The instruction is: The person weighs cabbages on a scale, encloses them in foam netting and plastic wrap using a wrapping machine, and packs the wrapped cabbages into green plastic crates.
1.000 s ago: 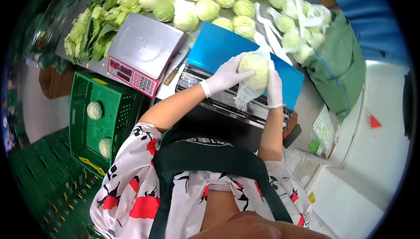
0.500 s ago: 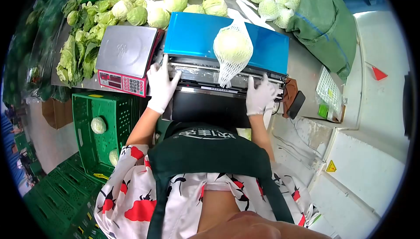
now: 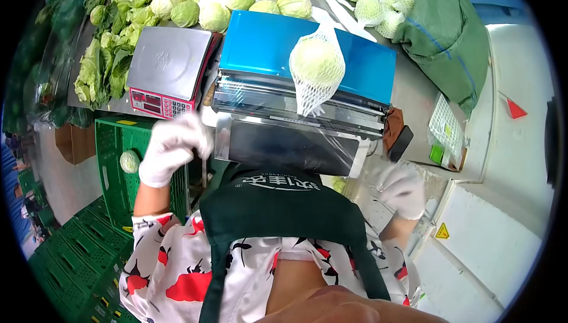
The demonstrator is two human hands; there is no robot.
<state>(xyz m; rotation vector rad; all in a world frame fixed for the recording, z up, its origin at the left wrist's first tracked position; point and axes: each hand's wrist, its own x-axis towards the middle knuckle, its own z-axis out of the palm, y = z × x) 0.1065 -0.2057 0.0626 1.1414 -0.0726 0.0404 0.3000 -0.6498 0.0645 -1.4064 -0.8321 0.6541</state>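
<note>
Grey desk [image 3: 417, 91] is carrying a blue machine [image 3: 260, 57], a netted cabbage [image 3: 318, 63] resting on top. Left hand [image 3: 176, 145] and right hand [image 3: 400, 189] are hovering apart; blur is hiding whether either grip is wide or holding clear film [image 3: 331, 141]. Film-drawing seems underway, the next move probably calling for even tension.

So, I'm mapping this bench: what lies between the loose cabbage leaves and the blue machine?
The head view shows a weighing scale between the loose cabbage leaves and the blue machine.

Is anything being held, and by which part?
I can't tell: the left hand and right hand are blurred, perhaps pinching clear film. Neither holds the netted cabbage.
</note>
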